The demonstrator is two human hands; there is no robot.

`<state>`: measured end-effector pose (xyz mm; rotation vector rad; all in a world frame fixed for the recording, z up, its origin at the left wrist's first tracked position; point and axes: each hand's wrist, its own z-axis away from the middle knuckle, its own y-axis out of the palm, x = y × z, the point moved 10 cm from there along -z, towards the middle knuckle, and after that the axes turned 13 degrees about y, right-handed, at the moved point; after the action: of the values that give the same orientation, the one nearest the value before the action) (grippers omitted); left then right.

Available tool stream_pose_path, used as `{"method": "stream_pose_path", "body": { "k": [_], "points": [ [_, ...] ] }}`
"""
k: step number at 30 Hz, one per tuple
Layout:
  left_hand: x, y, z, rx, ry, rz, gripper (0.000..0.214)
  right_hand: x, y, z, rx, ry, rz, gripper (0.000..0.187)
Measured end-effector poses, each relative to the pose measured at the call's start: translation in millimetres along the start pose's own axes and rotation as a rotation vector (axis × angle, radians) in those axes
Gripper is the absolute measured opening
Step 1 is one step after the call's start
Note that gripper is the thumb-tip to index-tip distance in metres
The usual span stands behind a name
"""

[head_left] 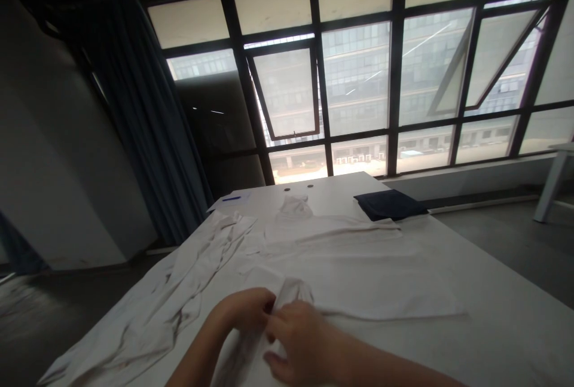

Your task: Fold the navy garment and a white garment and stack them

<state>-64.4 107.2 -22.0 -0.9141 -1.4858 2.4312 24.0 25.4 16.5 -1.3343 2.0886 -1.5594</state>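
A white long-sleeved shirt (341,261) lies spread on a white table (506,315), with one crumpled sleeve running down the left side. My left hand (242,310) and my right hand (298,333) meet at the near end of the shirt. Between them, a gathered fold of the fabric rises, and both hands pinch it. A bunched white part of the same cloth (293,207) sits at the far end, though the collar's exact shape is hard to tell.
A folded navy cloth (390,204) rests at the table's far right corner. A sheet of paper (231,200) with a blue pen lies at the far left. Grey floor surrounds the table, with a white furniture leg (549,186) at right and large windows beyond.
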Motion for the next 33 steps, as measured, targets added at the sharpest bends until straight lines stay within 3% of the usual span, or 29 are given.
{"method": "stream_pose_path", "body": {
  "k": [3,5,7,9,11,13,16,19,22,26,30,33],
  "points": [
    [10,13.7,-3,0.065,-0.054,0.124,0.020,32,39,18,0.006,-0.243,0.189,0.019],
    [14,16.5,-1,0.074,-0.073,0.187,0.026,33,59,24,-0.019,-0.291,0.269,0.017],
    [16,16.7,1,0.078,-0.082,0.245,0.032,29,65,25,-0.034,-0.286,0.285,0.016],
    [11,8.6,2,0.023,-0.048,0.320,0.037,24,53,21,-0.045,-0.230,0.246,0.011],
    [-1,-8.4,4,-0.084,0.032,0.408,0.043,15,24,12,-0.073,-0.105,0.110,0.005],
    [-18,-28.7,11,-0.184,0.128,0.459,0.048,-5,-13,2,-0.146,0.092,-0.114,0.014],
    [-44,-47.5,24,-0.200,0.239,0.464,0.051,-49,-53,-8,-0.277,0.392,-0.445,0.018],
    [-66,-51.9,33,-0.142,0.345,0.520,0.047,-93,-65,-12,-0.366,0.597,-0.684,0.011],
    [-67,-54.1,33,-0.189,0.357,0.560,0.053,-119,-62,-16,-0.345,0.670,-0.785,0.011],
    [-43,-54.9,26,-0.347,0.213,0.708,0.045,-113,-81,-16,-0.361,0.544,-0.493,0.018],
    [-37,-61.8,28,-0.483,0.172,1.020,0.052,-64,-100,-14,-0.336,0.195,-0.164,0.054],
    [-41,-66.2,32,-0.504,0.167,1.167,0.055,-33,-104,-10,-0.273,0.019,-0.041,0.066]
  ]
}}
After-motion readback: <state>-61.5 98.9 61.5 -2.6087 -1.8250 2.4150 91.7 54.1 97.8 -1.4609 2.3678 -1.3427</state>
